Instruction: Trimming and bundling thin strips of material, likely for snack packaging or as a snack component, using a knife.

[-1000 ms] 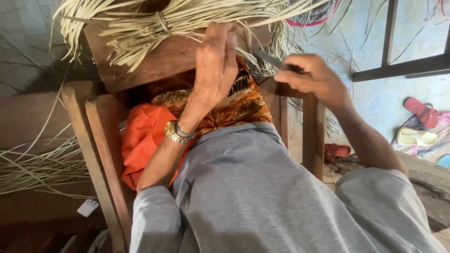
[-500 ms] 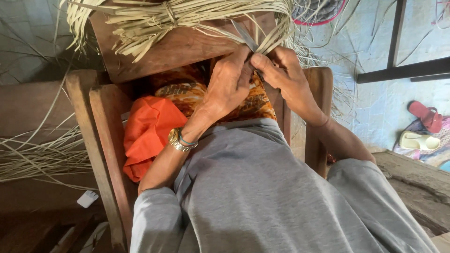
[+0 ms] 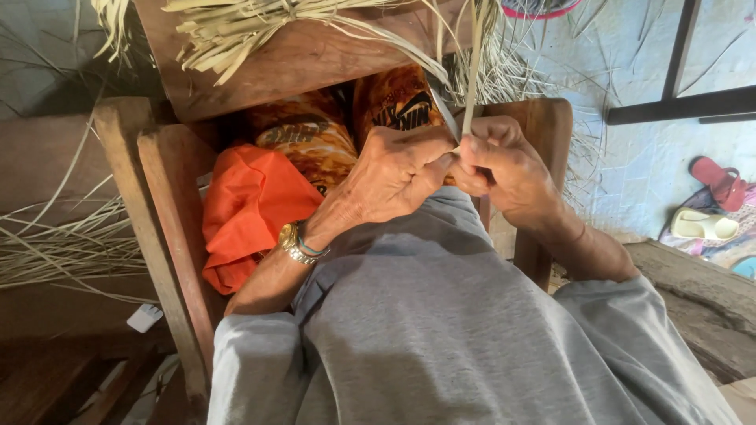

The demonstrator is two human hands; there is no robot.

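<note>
Straw-coloured and thin, the leaf strip [image 3: 472,71] stands nearly upright between my two hands, its lower end caught where my fingers meet. I pinch it with my right hand [image 3: 504,169], thumb and fingers pressed together around its base, and my left hand [image 3: 398,169] is curled shut against the right, gripping a slim grey blade [image 3: 442,110] that slants up beside the strip. My left wrist wears a gold watch [image 3: 293,242]. Both hands sit over my lap in grey cloth, just in front of a wooden chair [image 3: 157,197]. On the chair's seat lie an orange cloth [image 3: 248,208] and a patterned orange-brown cloth [image 3: 311,138], and a bundle of dry leaf strips [image 3: 260,27] rests across its back board. Sandals [image 3: 709,205] lie well apart on the floor at right.
</note>
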